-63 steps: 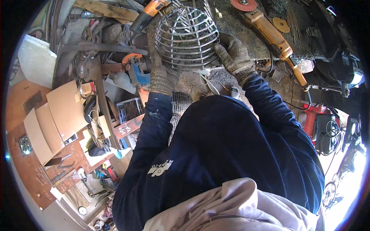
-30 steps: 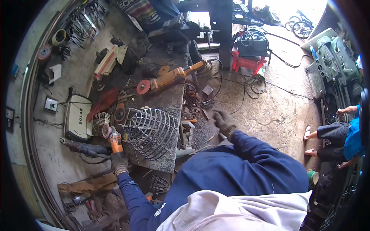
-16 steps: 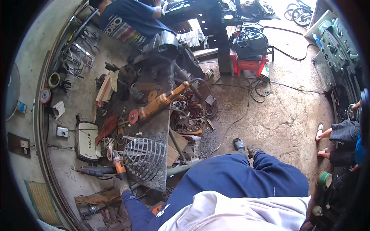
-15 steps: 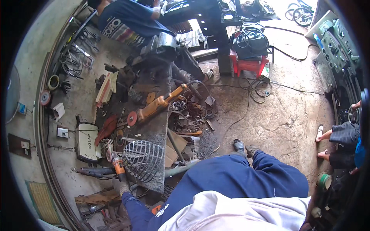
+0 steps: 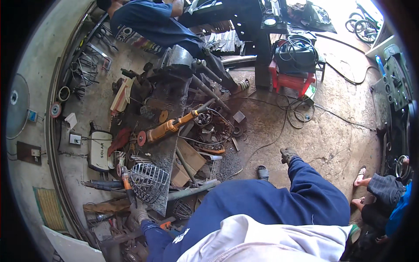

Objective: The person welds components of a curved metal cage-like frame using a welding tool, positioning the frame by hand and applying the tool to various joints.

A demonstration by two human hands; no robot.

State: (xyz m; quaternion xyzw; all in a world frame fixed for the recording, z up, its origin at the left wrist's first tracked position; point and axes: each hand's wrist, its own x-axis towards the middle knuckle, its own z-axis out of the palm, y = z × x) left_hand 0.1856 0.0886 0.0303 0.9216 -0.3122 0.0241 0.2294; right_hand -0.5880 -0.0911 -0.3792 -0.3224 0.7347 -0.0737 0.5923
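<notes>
My left hand (image 5: 139, 212), in a grey work glove, is closed on the rear of a small orange angle grinder (image 5: 127, 182), whose disc points away from me. Beside it, a rounded cage of metal bars (image 5: 149, 181) rests on the near end of a dark metal workbench (image 5: 168, 150). Farther up the bench lies a larger orange grinder (image 5: 162, 131) with a reddish disc. My right hand (image 5: 289, 155), also gloved, is held out above the floor, away from the bench. Its thumb and fingers look apart, and I see nothing in it.
A bench vise (image 5: 180, 57) sits at the bench's far end, near a bent-over person (image 5: 152, 24). Scrap and cardboard (image 5: 192, 157) lie beside the bench. Cables (image 5: 297, 111) cross the floor by a red stool (image 5: 281, 81). Another person (image 5: 388, 187) is at the right, by machinery.
My right hand has moved forward, away from my body. The view has shifted, so the bench and stool sit differently in it. My left hand keeps hold of the angle grinder.
</notes>
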